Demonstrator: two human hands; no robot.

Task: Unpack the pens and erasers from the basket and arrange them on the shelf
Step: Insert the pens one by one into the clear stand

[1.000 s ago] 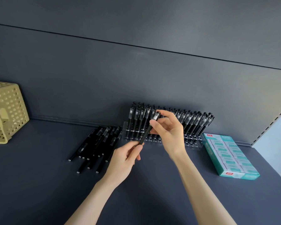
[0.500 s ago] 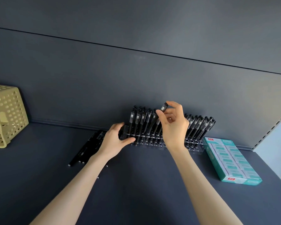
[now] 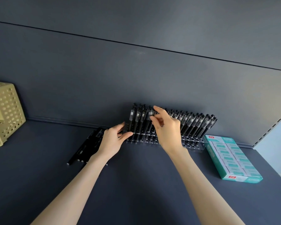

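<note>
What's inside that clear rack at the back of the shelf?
The clear rack holds a long row of black pens, caps up. The right hand pinches one and covers several slots behind it; whether those are filled cannot be seen.

Pen (image 3: 150,112) now down in rack (image 3: 193,143).
</note>
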